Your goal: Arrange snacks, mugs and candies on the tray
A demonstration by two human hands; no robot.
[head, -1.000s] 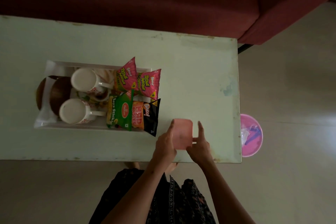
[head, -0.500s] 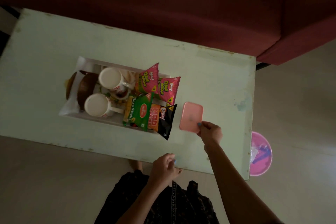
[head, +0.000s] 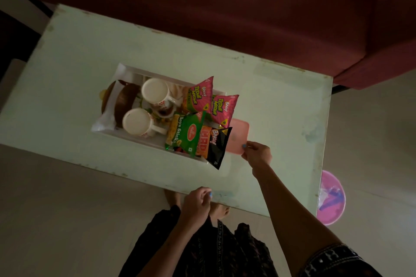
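My right hand (head: 256, 153) has its grip pinched on the lower right corner of the pink lid (head: 239, 136), thumb and fingertips clamped on its edge, just right of the frame's centre. The lid lies flat on the table (head: 281, 101), its left side tucked under the black snack packet (head: 217, 145) that hangs over the tray's right end. My left hand (head: 198, 203) hovers at the table's near edge, lower centre, fingers loosely curled and holding nothing.

The white tray (head: 135, 136) sits in the middle of the table, long side running from upper left to lower right. In it, two white mugs (head: 155, 91) stand side by side with handles pointing right; a brown bowl-like thing (head: 125, 103) leans at the tray's left end. The green snack packet (head: 185, 134) lies beside the black one, and two pink snack packets (head: 199, 98) stand above them, the right one poking past the tray's rim.

Right of the lid, the table runs bare to its right edge; there is also open surface above the tray toward the dark red sofa (head: 225, 7) along the top of the frame. Past the table's right edge, lower right, a pink bowl (head: 332, 211) sits on the floor (head: 56, 209).
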